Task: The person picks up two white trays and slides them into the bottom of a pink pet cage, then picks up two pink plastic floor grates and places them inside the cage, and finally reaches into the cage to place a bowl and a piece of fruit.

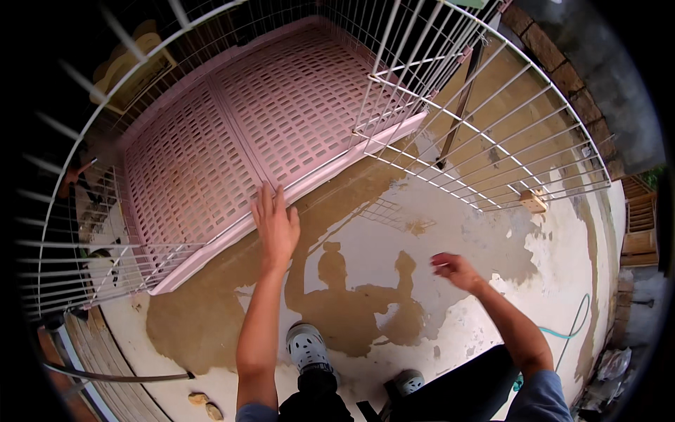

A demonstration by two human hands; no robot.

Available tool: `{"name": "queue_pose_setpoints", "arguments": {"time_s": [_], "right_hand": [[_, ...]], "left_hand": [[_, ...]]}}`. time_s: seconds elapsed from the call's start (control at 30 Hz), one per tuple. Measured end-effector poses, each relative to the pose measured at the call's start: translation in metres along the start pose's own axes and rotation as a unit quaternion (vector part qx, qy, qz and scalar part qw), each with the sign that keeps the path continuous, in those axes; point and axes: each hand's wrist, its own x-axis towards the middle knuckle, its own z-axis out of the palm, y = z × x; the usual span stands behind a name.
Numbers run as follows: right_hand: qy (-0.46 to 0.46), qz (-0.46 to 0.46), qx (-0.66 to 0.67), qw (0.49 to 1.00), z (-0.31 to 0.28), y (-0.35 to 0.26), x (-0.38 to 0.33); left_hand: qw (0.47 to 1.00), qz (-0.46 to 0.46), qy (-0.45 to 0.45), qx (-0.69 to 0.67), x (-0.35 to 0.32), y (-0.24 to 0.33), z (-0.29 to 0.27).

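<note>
The left hand (275,226) reaches flat, fingers spread and holding nothing, toward the pink floor (232,133) of the cage (450,98) just ahead. The right hand (455,270) hangs loosely curled, empty. The wet ground (365,211) looks slippery; a foot could slide.

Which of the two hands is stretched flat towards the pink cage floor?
The left hand, fingers straight and spread near the pink floor's edge; the right hand is curled, lower, over wet concrete.

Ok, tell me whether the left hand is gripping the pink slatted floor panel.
No. The left hand is spread open with fingers extended, near the pink slatted floor panel edge, closed around nothing.
</note>
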Motion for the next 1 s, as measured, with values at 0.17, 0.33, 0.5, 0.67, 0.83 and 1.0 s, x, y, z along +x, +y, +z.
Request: {"name": "queue_pose_setpoints", "arguments": {"time_s": [0.17,0.33,0.5,0.67,0.83,1.0], "right_hand": [[0.323,-0.019,0.117,0.939,-0.101,-0.012,-0.079],[0.492,-0.226,0.062,0.839,-0.139,-0.098,-0.120],[0.588,-0.378,-0.165,0.696,-0.101,-0.229,-0.132],[0.588,-0.345,-0.415,0.602,-0.105,-0.264,-0.128],[0.581,-0.369,-0.328,0.647,-0.083,-0.272,-0.102],[0.549,-0.416,-0.273,0.671,-0.134,-0.318,-0.124]], "left_hand": [[0.995,-0.003,-0.075,-0.069,-0.080,0.010,-0.033],[0.986,-0.067,-0.126,-0.082,-0.136,-0.017,-0.074],[0.977,-0.140,-0.141,-0.076,-0.178,-0.042,-0.145],[0.974,-0.181,-0.124,-0.057,-0.227,-0.063,-0.201],[0.943,-0.309,-0.124,-0.002,-0.294,-0.122,-0.307],[0.967,-0.245,0.047,0.056,-0.219,-0.089,-0.379]]}}
